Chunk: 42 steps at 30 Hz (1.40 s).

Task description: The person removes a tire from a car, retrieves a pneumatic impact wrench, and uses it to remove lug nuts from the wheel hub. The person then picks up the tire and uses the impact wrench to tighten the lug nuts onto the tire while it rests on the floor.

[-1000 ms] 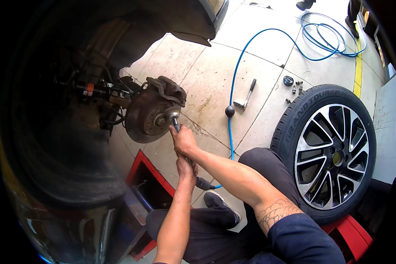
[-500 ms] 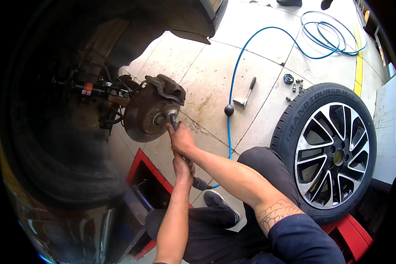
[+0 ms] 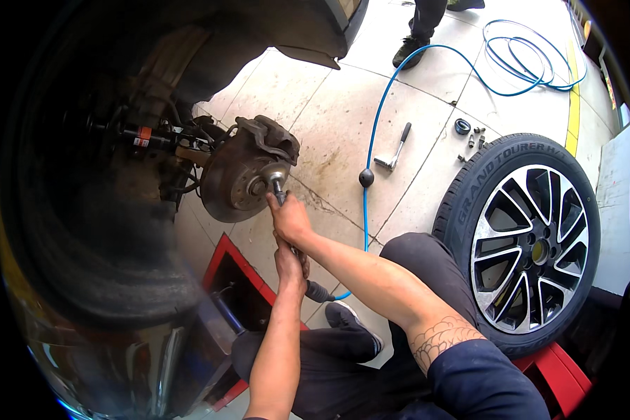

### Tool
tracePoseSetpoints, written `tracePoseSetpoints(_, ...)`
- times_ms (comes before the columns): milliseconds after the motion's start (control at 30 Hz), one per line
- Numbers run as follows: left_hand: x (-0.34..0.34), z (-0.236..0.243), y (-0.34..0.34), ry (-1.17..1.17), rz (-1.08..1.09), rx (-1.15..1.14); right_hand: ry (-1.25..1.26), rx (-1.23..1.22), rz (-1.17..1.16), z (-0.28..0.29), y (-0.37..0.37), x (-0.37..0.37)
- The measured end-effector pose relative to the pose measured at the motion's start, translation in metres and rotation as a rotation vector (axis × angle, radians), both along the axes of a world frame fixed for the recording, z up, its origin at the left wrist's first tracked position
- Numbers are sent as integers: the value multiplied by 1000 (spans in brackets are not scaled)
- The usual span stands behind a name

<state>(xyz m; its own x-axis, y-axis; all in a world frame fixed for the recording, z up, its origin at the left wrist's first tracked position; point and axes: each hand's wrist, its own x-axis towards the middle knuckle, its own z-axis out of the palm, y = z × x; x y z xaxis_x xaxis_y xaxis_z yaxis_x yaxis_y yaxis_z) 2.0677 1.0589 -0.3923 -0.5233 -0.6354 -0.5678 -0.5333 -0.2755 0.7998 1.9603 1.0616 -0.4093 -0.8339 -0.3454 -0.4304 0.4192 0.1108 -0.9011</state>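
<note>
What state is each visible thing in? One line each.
Air tool, gripped, round head at the brake disc; can't tell if running
Left hand, closed around air tool, rear
Right hand, closed around air tool, nearer its head
Brake disc, exposed
Brake caliper, mounted
Wheel, dismounted, outer face showing
Air hose, partly coiled on floor
Ratchet wrench, lying on floor

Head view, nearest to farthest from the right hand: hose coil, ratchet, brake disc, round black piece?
1. Brake disc, just ahead, left.
2. Ratchet, floor, ahead right.
3. Round black piece, beyond the ratchet.
4. Hose coil, far upper right.
</note>
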Motion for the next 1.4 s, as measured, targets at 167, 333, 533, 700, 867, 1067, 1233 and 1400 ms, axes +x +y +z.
tracePoseSetpoints(167,-1,0,0,-9,0,-18,17,-27,-7,5,3,0)
tracePoseSetpoints(333,0,1,-2,-32,7,2,-7,-13,12,3,3,1)
tracePoseSetpoints(533,-2,6,1,-42,6,9,1,-7,-15,-5,-1,2)
tracePoseSetpoints(700,1,2,-5,-60,5,-4,-38,-5,36,0,0,1)
tracePoseSetpoints(867,0,2,-5,-62,3,10,-63,2,47,1,2,0)
tracePoseSetpoints(1067,-1,2,-5,-84,-9,13,-86,-12,30,-7,-1,0)
tracePoseSetpoints(1233,3,7,-8,-68,-14,17,-131,-34,74,10,6,0)
tracePoseSetpoints(1400,3,3,-4,-84,-13,50,-116,32,59,-3,1,2)
